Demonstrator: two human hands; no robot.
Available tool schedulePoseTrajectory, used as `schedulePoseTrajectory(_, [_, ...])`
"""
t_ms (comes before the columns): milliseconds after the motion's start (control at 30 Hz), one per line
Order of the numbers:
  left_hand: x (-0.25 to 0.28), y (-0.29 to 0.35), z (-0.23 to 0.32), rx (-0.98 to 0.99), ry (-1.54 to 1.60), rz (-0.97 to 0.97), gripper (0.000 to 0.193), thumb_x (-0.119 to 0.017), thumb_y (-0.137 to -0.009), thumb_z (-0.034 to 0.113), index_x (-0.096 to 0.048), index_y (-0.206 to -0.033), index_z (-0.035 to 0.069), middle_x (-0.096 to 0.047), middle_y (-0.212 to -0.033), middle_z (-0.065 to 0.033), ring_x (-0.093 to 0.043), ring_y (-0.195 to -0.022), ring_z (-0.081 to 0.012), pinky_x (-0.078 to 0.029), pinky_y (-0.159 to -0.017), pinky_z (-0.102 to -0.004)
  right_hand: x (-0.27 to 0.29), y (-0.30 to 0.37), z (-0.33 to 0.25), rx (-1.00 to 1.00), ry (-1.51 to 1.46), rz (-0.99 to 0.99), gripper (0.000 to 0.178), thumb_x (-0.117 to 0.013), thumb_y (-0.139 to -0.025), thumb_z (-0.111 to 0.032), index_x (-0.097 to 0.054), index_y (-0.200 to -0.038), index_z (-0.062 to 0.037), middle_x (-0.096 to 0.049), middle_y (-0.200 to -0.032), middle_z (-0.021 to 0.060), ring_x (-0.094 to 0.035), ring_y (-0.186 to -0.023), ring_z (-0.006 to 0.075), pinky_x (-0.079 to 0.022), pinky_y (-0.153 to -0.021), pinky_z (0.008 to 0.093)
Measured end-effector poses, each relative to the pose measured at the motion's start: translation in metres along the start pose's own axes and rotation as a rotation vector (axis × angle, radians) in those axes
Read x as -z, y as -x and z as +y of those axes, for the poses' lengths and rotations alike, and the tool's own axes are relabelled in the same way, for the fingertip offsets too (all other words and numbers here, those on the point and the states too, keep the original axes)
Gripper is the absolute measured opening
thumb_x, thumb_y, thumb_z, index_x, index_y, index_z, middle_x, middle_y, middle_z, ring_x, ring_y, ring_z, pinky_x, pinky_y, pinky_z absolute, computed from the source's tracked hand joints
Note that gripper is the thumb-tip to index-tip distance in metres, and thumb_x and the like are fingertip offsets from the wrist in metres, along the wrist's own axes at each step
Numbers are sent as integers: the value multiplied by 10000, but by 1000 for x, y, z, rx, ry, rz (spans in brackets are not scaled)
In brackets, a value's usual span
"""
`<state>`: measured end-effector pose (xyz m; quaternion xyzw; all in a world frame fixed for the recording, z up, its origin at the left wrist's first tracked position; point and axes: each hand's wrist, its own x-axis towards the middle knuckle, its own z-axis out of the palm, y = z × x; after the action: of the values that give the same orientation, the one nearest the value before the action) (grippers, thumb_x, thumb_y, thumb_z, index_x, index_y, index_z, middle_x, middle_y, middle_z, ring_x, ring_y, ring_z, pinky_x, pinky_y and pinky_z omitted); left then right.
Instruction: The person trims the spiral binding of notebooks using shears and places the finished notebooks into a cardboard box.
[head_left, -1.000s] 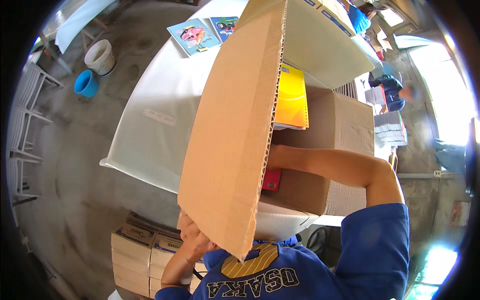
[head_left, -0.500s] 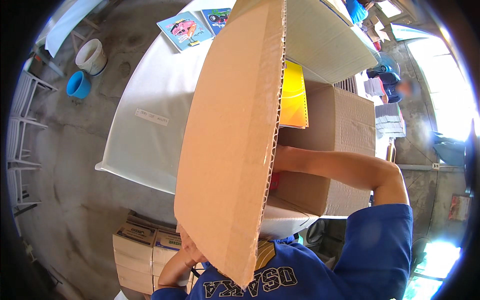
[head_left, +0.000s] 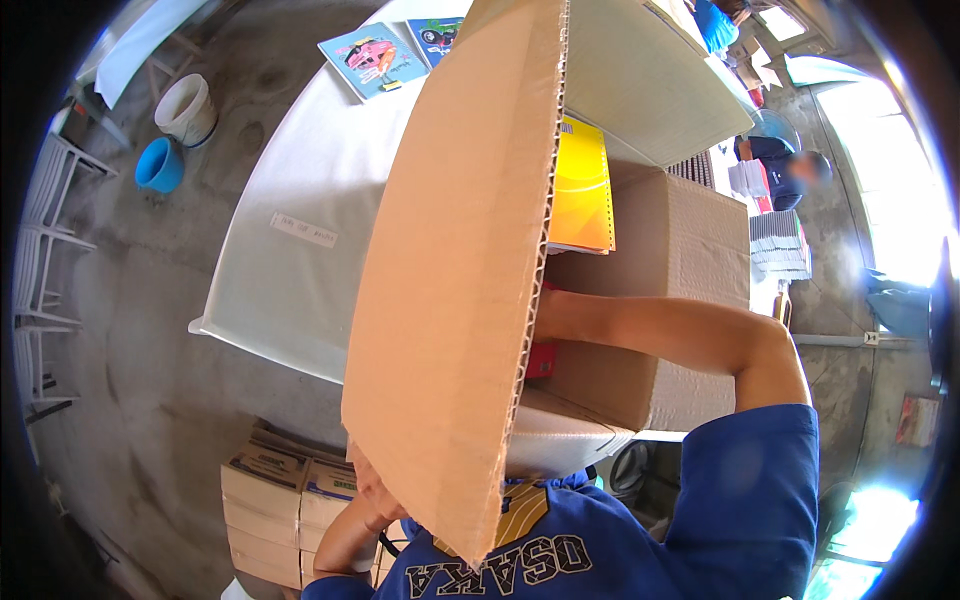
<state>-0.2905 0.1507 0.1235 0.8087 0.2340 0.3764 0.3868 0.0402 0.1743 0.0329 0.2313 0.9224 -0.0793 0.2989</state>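
Observation:
A large cardboard box (head_left: 700, 230) stands in front of me with its flaps up. One tall flap (head_left: 440, 250) hides the left part of its inside. My right arm reaches into the box; only the wrist side of my right hand (head_left: 552, 315) shows, and the flap covers its fingers. Close below that hand is a red item (head_left: 541, 360), mostly covered. Yellow spiral-bound notebooks (head_left: 583, 190) stand at the far side of the box. My left hand (head_left: 372, 495) is at the flap's lower left edge, its fingers largely out of sight behind the cardboard.
Beneath the box is a table with a white cover (head_left: 290, 180), holding two illustrated books (head_left: 375, 62). Stacked notebooks (head_left: 780, 245) and a person (head_left: 775, 165) are at the right. Buckets (head_left: 158, 166), white chairs (head_left: 55, 250) and packed cartons (head_left: 262, 515) stand left.
My right hand has shifted slightly left inside the box, and more of the red item shows. The tall flap has tilted a little leftward. My left hand stays about where it was.

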Motion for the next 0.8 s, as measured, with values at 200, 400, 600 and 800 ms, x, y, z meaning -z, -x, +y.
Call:
schedulePoseTrajectory(200, [3,-2,4,-15,-25,-15,965,-365,-785,-253,-71,-1536,278,-390,-1498,-74,-319,-1395,-412,-299,-1102,-517,6,1,0,-7,-137,-100,315,-583,-858,-235,-624,-1170,-233,-522,-1327,1,-372,-1335,208,-375,-1011,491])
schedulePoseTrajectory(400, [1,-1,4,-35,-47,2,961,-376,-786,-252,-82,-1535,274,-409,-1486,-78,-336,-1385,-413,-321,-1089,-520,48,-1,2,62,-44,-350,432,-579,-864,-213,-532,-1291,-174,-532,-1312,27,-416,-1309,213,-344,-1042,507])
schedulePoseTrajectory(600, [-6,-21,3,-165,-153,201,816,-424,-830,-207,-176,-1513,163,-546,-1342,-156,-499,-1233,-468,-298,-1091,-554,23,0,10,179,-218,-11,339,-598,-827,-128,-622,-1144,-10,-582,-1216,127,-526,-1181,285,-381,-1070,458])
schedulePoseTrajectory(800, [-6,-40,15,-200,-238,306,643,-421,-890,-143,-255,-1473,69,-619,-1242,-190,-562,-1172,-456,-226,-1101,-619,125,28,13,126,-295,-316,708,-749,-652,-151,-468,-1271,49,-466,-1327,193,-403,-1286,346,-405,-1045,460])
